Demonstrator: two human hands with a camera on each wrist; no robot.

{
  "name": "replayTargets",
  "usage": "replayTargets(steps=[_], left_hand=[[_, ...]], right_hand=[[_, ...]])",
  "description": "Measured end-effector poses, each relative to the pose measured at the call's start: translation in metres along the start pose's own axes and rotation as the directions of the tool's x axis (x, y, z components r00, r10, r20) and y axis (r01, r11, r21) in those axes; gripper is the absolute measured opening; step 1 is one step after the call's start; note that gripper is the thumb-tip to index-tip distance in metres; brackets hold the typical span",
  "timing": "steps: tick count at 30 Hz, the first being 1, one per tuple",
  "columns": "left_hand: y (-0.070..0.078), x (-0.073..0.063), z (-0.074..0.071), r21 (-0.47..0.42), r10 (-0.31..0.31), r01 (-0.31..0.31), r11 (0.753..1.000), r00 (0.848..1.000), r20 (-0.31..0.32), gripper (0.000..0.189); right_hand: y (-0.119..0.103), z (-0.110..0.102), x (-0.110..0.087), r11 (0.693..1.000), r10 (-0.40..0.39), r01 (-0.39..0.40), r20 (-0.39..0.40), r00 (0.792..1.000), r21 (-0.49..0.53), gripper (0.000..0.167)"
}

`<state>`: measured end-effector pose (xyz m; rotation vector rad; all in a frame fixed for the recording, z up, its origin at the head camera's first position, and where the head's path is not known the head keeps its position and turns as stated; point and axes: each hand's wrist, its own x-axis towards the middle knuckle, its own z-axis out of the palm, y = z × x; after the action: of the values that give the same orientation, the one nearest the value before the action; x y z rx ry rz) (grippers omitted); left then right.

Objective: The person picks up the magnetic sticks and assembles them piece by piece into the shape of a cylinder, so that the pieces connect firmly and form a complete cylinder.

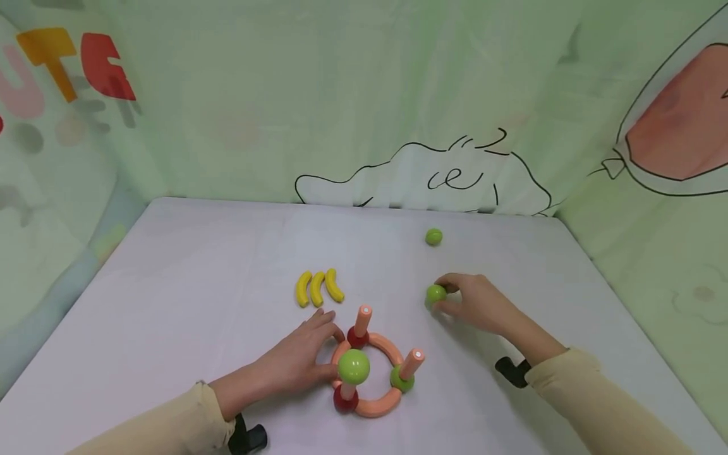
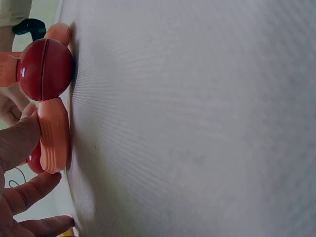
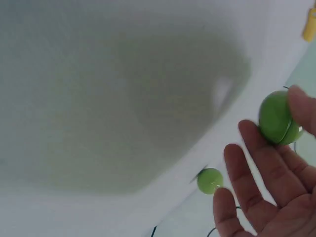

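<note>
My right hand (image 1: 480,303) pinches a green ball (image 1: 436,294) between thumb and fingers, and a seam shows on this ball (image 3: 276,117) in the right wrist view. With thumb and index finger, my left hand (image 1: 301,354) holds a curved salmon piece (image 2: 54,136) of a ring-shaped toy frame (image 1: 380,404). Red and green balls join the ring's curved pieces. Three salmon pegs (image 1: 412,363) stand up from these balls. The near-left peg bears a light green ball (image 1: 354,366), which hides most of that peg in the head view.
Three small yellow bananas (image 1: 316,289) lie side by side beyond my left hand. Another green ball (image 1: 434,237) rests farther back on the white table (image 1: 227,253). Printed green fabric (image 1: 256,107) stands behind the table and along its sides.
</note>
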<state>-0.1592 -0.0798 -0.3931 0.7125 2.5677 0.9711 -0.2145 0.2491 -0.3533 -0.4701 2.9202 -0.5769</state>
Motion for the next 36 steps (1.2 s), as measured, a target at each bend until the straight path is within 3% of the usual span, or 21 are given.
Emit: replayTargets(steps=[7, 14, 23, 31, 36], left_hand=[[0.000, -0.001, -0.001, -0.007, 0.001, -0.001, 1.000, 1.000, 0.001, 0.035], [-0.001, -0.001, -0.002, -0.010, 0.005, -0.005, 1.000, 1.000, -0.003, 0.035], [-0.003, -0.002, -0.001, -0.014, 0.022, -0.022, 1.000, 1.000, -0.003, 0.035], [-0.003, -0.003, -0.002, -0.010, 0.037, -0.037, 0.999, 0.999, -0.006, 0.036], [-0.003, -0.001, -0.001, -0.010, 0.028, -0.028, 1.000, 1.000, -0.003, 0.035]], right_hand=[[-0.021, -0.016, -0.041, 0.977, -0.111, 0.123, -0.077, 0.991, 0.175, 0.030], [-0.046, -0.030, -0.069, 0.954, -0.203, 0.225, -0.125, 0.971, 0.200, 0.036], [-0.065, -0.028, -0.078, 0.893, -0.343, 0.367, -0.134, 0.930, 0.261, 0.037], [-0.067, -0.026, -0.079, 0.893, -0.388, 0.406, -0.125, 0.913, 0.194, 0.038], [-0.069, -0.026, -0.079, 0.908, -0.376, 0.389, -0.110, 0.920, 0.158, 0.039]])
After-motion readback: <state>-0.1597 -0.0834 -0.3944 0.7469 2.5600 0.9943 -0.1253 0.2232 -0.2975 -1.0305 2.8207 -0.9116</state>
